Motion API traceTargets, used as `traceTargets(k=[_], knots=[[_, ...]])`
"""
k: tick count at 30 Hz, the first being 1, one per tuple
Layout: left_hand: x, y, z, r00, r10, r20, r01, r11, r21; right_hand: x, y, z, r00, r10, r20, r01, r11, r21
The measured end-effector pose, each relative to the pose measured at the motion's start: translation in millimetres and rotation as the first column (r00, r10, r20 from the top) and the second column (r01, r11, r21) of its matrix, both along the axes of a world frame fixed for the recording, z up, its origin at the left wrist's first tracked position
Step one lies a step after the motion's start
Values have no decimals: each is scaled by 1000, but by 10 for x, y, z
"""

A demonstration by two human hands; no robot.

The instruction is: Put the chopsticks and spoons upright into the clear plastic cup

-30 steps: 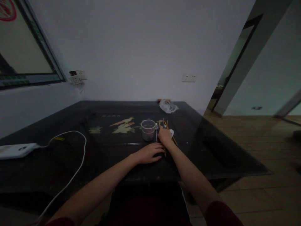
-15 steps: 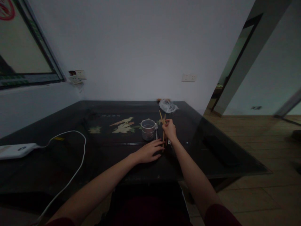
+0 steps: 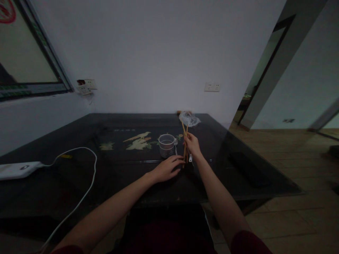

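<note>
My right hand (image 3: 192, 144) is closed around several wooden chopsticks (image 3: 184, 131), whose upper ends splay apart above the fingers. Their lower ends come down to the dark table beside my left hand (image 3: 169, 169). That hand lies low over the tabletop with its fingers stretched out and the fingertips at the chopsticks' lower part. Left of the chopsticks stands a metal perforated cup (image 3: 166, 146). A spoon (image 3: 176, 144) is right beside the cup, its bowl end up by the rim. A white handle end (image 3: 190, 158) shows just under my right hand; what it belongs to is hidden.
The dark glossy table (image 3: 119, 183) meets the wall at the back. A clear plastic bag (image 3: 189, 119) lies near the far edge. At left is a white power bank-like device (image 3: 19, 170) with a white cable (image 3: 92, 176). A dark flat object (image 3: 249, 169) lies at right.
My right hand has shifted slightly right with the chopsticks, whose upper ends now stand closer together. The left hand has moved a little up and left, its fingertips still by the lower ends.
</note>
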State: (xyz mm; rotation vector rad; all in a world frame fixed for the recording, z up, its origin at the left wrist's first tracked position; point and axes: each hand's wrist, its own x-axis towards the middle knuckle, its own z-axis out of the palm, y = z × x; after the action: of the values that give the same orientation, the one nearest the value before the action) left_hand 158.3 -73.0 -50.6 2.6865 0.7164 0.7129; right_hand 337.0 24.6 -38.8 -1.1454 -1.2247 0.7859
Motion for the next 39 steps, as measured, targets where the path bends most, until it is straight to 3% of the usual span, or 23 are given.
traceTargets(k=[6,11,17,20,28,39], knots=[[3,-1,36,990,87,111,-84,996,-29,-13,-66,77,987,56,-149,-46,996,72],[-14,14,56,937,209,279,-190,977,-95,-39,-180,193,975,121,-187,-87,980,181],[-32,39,85,877,311,366,-225,939,-258,-159,-351,312,897,386,-215,-339,913,225],[-29,37,110,860,349,372,-236,919,-317,-247,-420,313,864,456,-213,-418,886,201],[-44,66,108,827,413,382,-313,902,-297,-401,-509,250,830,513,-218,-485,857,173],[-66,117,55,799,428,423,-339,901,-271,-522,-658,288,817,503,-283,-459,863,210]])
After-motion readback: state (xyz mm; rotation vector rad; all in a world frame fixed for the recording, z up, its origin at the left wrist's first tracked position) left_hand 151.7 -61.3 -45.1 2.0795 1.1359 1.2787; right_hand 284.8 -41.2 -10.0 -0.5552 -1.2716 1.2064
